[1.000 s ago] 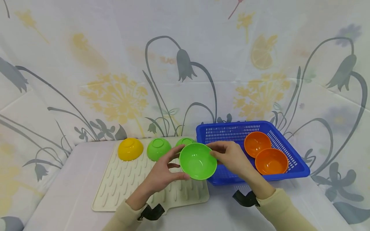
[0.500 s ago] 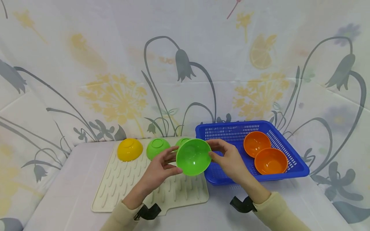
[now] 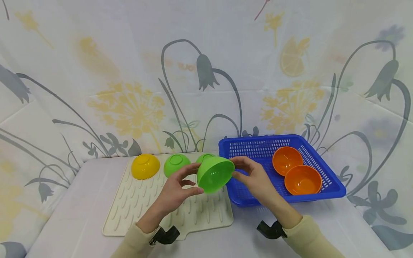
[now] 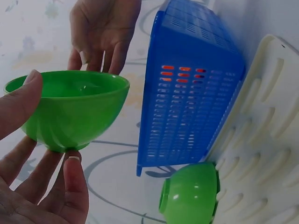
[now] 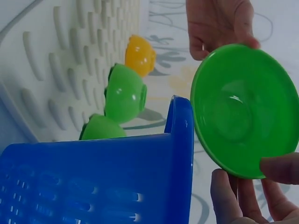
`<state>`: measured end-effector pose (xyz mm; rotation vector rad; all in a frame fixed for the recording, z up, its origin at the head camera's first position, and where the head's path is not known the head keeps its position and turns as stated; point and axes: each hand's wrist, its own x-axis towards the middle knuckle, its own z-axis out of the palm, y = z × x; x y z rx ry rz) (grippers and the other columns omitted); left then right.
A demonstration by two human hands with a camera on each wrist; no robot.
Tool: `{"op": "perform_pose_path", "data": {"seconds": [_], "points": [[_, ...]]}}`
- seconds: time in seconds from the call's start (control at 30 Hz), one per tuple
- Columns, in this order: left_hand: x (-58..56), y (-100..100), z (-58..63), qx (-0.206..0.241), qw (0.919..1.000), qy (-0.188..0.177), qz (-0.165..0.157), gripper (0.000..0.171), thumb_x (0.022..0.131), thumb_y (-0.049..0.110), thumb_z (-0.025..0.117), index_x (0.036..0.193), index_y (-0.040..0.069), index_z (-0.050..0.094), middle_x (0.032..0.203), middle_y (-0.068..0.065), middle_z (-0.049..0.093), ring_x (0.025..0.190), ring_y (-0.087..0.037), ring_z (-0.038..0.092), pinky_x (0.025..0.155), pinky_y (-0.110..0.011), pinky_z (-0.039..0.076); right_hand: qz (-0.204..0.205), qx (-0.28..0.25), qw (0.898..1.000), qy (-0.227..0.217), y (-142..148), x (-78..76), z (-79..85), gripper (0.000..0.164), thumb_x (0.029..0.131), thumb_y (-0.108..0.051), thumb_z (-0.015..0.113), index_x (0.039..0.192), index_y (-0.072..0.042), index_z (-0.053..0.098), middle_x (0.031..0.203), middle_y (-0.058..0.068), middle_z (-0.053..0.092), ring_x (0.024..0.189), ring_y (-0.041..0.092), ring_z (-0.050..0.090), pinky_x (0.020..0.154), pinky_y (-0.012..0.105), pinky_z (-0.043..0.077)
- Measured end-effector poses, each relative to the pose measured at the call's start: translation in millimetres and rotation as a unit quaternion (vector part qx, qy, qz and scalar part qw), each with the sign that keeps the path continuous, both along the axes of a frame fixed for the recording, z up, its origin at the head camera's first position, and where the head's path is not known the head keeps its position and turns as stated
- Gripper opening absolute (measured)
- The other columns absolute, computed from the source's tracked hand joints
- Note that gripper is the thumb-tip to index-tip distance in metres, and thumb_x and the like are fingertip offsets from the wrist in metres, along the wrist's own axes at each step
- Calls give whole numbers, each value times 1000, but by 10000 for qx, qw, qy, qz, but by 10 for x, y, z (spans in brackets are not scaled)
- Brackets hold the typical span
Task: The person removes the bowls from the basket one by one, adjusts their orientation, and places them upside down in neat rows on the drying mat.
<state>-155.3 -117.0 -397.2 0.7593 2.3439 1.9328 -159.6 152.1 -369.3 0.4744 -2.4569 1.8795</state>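
A green bowl (image 3: pixel 215 175) is held up between both hands, tilted so its opening faces down toward the head camera. My left hand (image 3: pixel 176 190) grips its left side; in the left wrist view the thumb (image 4: pixel 32 88) lies over the rim and the fingers spread under the base. At the right side of the rim, my right hand (image 3: pixel 255 176) pinches the bowl, its thumb (image 5: pixel 282 168) inside the rim and fingers behind. Just behind the held bowl, an upside-down green bowl (image 3: pixel 204 157) is partly hidden.
A cream drying mat (image 3: pixel 129 215) bears another upturned green bowl (image 3: pixel 175 165) and an upturned yellow bowl (image 3: pixel 145 167) along its back edge. To the right, a blue basket (image 3: pixel 332 191) holds two orange bowls (image 3: pixel 287 161), opening up. A patterned cloth hangs behind.
The green bowl shifts slightly left, and both hands turn it so its opening tips further downward and more of its outer wall shows. The other bowls stay put.
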Motion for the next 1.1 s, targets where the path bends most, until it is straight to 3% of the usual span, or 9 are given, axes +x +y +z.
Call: {"op": "perform_pose_path", "data": {"seconds": [0.2,0.33,0.47,0.63,0.77,0.93,1.1], "points": [[1,0,9,-116,9997,225,44,69,79,5,83,142,13,54,136,-3,58,126,-23,51,89,-37,54,170,-406,9985,-319,7,13,8,28,102,-5,50,129,-2,59,126,13,61,121,29,57,102,42,48],[9,-1,16,-148,9991,387,0,70,79,4,84,141,14,55,138,-2,56,126,-24,50,88,-41,54,307,-665,9959,-532,15,9,15,32,107,-18,46,129,1,58,127,16,60,122,29,57,102,40,48],[21,1,14,-265,9981,561,40,65,79,5,84,138,16,58,140,-2,55,128,-25,49,87,-36,53,325,-316,9974,-557,-3,2,9,39,105,-29,52,132,-1,58,129,15,61,119,29,60,103,43,47],[40,5,24,-435,9966,698,75,55,81,8,83,132,16,63,145,0,52,131,-20,46,86,-36,52,384,259,9980,-420,-44,5,-14,43,103,-30,56,137,-4,56,133,13,60,123,32,56,104,51,44],[47,-7,33,-430,9958,811,45,56,80,8,83,132,16,63,145,1,52,130,-19,46,86,-36,52,419,323,9979,-362,-68,8,-26,43,101,-30,60,137,-8,57,136,11,59,128,34,51,104,56,43],[47,-31,41,-134,9972,738,-70,70,78,16,86,141,17,56,146,2,51,132,-26,45,88,-36,51,621,73,9977,-258,-62,12,-42,41,100,-24,61,136,-6,58,136,12,58,128,34,52,104,53,44],[38,-43,38,263,9986,293,-342,87,75,34,88,149,17,45,150,-2,46,132,-31,43,93,-37,50,1057,-346,9937,-121,-35,17,-63,41,101,-19,59,138,-4,56,136,14,58,126,34,53,101,39,48]]}}
